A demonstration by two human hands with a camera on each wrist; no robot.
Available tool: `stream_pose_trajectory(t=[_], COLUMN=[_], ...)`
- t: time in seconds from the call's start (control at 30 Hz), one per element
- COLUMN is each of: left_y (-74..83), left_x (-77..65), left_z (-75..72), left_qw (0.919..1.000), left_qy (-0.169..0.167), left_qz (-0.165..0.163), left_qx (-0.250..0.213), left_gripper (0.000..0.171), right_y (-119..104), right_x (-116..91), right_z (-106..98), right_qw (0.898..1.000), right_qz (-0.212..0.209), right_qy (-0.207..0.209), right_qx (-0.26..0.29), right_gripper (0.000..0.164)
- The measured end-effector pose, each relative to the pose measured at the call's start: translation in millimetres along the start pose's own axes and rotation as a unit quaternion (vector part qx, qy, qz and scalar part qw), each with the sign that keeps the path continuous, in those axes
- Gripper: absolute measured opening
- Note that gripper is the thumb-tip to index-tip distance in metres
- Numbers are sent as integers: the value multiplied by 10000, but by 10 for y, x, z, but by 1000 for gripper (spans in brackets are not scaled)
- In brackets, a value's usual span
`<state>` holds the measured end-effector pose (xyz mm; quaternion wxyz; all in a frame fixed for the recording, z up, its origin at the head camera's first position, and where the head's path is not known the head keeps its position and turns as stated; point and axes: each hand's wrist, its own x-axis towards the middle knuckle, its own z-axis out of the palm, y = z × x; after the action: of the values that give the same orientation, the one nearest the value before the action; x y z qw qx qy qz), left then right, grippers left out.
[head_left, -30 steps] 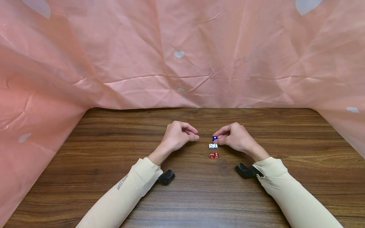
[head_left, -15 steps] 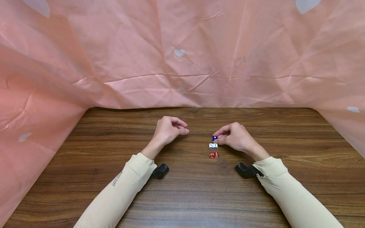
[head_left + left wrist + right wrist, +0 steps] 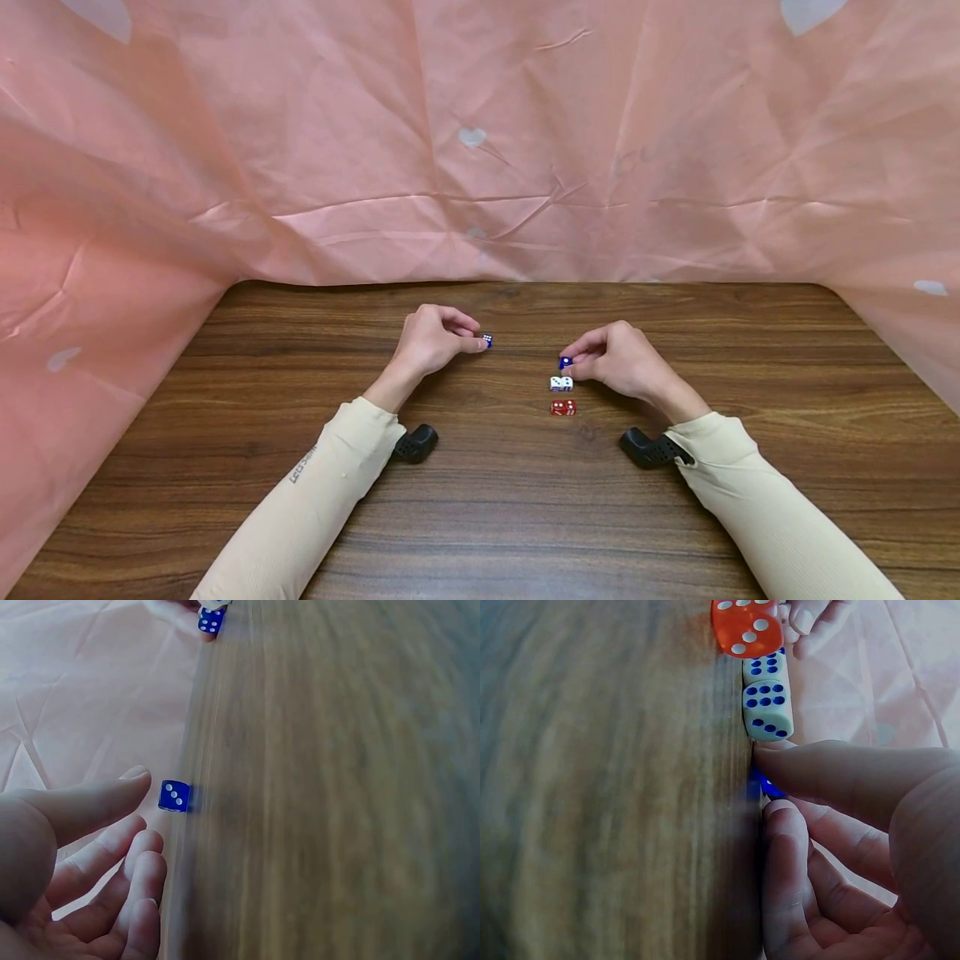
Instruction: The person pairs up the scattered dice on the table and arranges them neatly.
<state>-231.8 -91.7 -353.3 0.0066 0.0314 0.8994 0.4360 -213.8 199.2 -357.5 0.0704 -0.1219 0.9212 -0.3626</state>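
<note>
My left hand is left of centre, its thumb and fingers apart. Just beyond its fingertips a blue die with white pips rests on the table; the left wrist view shows a gap between thumb and that die. My right hand pinches another blue die between thumb and fingertips, low at the table; fingers hide most of it in the right wrist view. Directly in front of it lie two white dice side by side with blue pips. Nearer me is a pair of red dice.
The dark wooden table extends all around the dice. A pink curtain with pale hearts hangs along its back and sides. Black wrist devices jut inward from both cuffs, low over the table.
My left hand has moved left and slightly away from me, its fingers coming off the blue die, which now shows beside the fingertips. My right hand has stayed in place.
</note>
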Motion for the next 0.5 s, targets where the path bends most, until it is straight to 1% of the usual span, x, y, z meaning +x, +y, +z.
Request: stream_pose_trajectory(t=[0.3, 0.5], left_y=[-18, -17], left_x=[31, 46], left_z=[49, 74], left_qw=[9998, 9997], left_qy=[-194, -232], left_qz=[-99, -101], left_qx=[-6, 68], left_gripper=[27, 27], right_y=[4, 0], right_x=[-1, 0], right_z=[-8, -4], right_qw=[10000, 10000], right_qz=[-12, 5], right_qy=[-1, -16], right_qx=[6, 26], right_gripper=[21, 21])
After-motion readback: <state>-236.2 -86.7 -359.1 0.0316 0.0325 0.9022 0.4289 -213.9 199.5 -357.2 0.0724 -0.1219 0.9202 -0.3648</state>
